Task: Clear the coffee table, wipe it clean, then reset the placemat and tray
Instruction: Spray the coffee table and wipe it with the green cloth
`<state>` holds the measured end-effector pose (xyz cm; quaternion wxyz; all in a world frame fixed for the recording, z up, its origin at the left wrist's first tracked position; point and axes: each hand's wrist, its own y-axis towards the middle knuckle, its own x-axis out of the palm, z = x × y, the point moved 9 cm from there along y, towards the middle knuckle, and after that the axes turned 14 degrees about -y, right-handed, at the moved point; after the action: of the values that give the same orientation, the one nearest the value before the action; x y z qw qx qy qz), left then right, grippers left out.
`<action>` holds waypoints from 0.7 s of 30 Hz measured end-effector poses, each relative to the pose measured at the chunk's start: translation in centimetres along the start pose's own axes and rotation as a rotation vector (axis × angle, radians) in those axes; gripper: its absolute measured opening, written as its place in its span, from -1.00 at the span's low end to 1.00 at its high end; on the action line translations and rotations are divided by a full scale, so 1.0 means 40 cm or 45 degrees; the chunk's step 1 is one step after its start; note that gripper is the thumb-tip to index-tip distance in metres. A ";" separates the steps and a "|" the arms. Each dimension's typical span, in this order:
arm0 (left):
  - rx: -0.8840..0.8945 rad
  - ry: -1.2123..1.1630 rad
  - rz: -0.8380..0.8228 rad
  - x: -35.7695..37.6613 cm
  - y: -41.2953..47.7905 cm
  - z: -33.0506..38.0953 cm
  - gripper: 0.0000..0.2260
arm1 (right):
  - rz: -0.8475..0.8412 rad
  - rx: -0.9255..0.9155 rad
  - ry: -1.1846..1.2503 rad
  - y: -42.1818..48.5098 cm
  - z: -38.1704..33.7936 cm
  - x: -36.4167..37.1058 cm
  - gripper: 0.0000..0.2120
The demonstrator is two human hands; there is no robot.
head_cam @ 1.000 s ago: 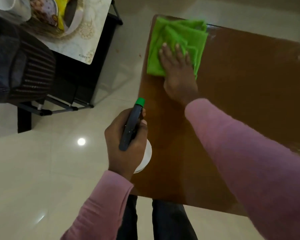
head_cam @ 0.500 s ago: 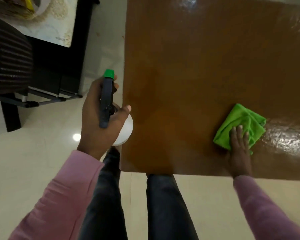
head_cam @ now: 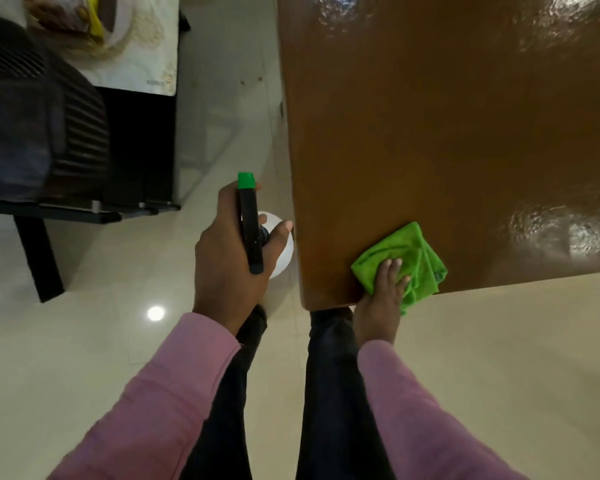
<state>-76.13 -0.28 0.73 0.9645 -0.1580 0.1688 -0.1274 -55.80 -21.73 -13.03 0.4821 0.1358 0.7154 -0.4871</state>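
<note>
Though blurred, lettering (head_cam: 155, 82) on placemat (head_cam: 142, 46).

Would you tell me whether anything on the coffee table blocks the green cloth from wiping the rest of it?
Nothing visible does: the right hand presses the green cloth at the near-left corner, and the coffee table beyond is bare.

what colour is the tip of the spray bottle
Green, on the spray bottle in the left hand; head view shows it.
</note>
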 end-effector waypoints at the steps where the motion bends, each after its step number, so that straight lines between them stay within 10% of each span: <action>1: 0.019 0.037 0.002 -0.025 -0.007 -0.005 -0.45 | -0.018 -0.002 0.014 -0.029 -0.040 0.020 -0.27; 11: -0.030 0.005 0.023 -0.086 -0.098 -0.050 -0.43 | -0.540 0.155 0.791 -0.086 -0.171 -0.114 -0.75; 21: -0.062 -0.142 -0.074 0.110 -0.152 -0.025 -0.36 | -0.265 0.128 0.666 0.057 0.036 -0.407 -0.74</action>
<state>-73.67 -7.42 0.69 0.9642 -0.1930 0.1131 -0.1422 -45.37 -17.30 -1.02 0.2212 0.2062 0.8006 -0.5173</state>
